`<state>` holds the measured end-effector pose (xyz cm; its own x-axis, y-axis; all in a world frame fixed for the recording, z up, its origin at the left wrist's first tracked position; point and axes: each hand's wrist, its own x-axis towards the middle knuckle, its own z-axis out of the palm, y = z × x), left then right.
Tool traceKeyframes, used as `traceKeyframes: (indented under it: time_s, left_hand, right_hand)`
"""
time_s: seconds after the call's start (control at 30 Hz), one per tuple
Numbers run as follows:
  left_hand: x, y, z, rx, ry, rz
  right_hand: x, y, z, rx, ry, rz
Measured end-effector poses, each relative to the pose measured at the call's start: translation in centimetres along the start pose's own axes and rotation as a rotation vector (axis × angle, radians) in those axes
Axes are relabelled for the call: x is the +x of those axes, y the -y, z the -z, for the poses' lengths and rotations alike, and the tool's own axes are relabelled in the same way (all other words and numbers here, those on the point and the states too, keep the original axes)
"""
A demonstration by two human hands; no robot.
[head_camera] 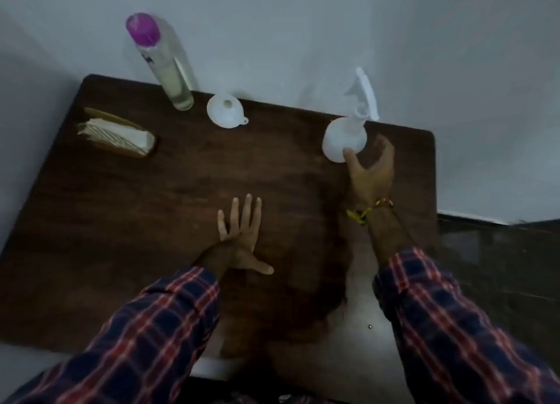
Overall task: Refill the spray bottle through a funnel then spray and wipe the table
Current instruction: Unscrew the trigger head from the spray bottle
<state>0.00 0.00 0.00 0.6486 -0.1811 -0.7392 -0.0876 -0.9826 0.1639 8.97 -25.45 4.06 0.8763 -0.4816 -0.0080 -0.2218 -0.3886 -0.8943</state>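
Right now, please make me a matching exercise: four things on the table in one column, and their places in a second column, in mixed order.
Things:
1. tall bottle with purple cap
2. funnel
3. spray bottle
4. folded cloth

Places:
A. far right, next to the right hand
B. left side of the table
C. far edge, left of the funnel
D. far edge, between the two bottles

Pairs: 1-C, 2-D, 3-A, 4-B

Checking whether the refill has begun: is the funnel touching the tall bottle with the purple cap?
Apart. The head view shows dark table between the funnel and the tall bottle.
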Motion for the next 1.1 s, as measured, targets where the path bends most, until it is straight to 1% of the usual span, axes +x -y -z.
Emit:
traceKeyframes:
  time_s: [0.17,0.4,0.57,0.7,0.77,0.87,0.93,1.03,1.1]
  left_hand:
    - [0.4,0.0,-0.1,-0.006,-0.001,-0.002]
    - [0.5,0.3,-0.2,-0.030,0.026,-0.023]
    - [0.5,0.3,-0.2,-0.023,0.024,-0.025]
    - [0.3,0.3,-0.1,-0.031,0.035,-0.022]
    - [0.2,0.3,-0.2,-0.039,0.007,-0.032]
    - [-0.5,0.6,-0.4,-0.096,-0.085,-0.074]
    - [-1.6,1.2,-1.1,-0.174,-0.181,-0.122]
    - [-5.1,3.1,-2.5,-0.363,-0.300,-0.215]
    - [-8.5,4.6,-3.6,-0.471,-0.371,-0.293]
  right_hand:
    - [5.0,1.0,-3.6,-0.016,0.085,-0.003]
    - [5.4,-0.4,-5.4,0.012,0.016,0.048]
    - [3.1,0.4,-4.0,0.057,-0.028,0.069]
    - [-2.7,1.2,-2.1,0.102,0.074,0.065]
    - [-6.6,1.1,-1.2,0.141,0.097,0.070]
    - [-13.3,1.0,0.2,0.154,0.103,-0.014]
    - [-17.4,0.6,0.6,0.156,0.113,-0.082]
    - [-22.8,0.3,0.5,0.144,0.134,-0.140]
    - [-25.6,0.5,-0.3,0.130,0.185,-0.163]
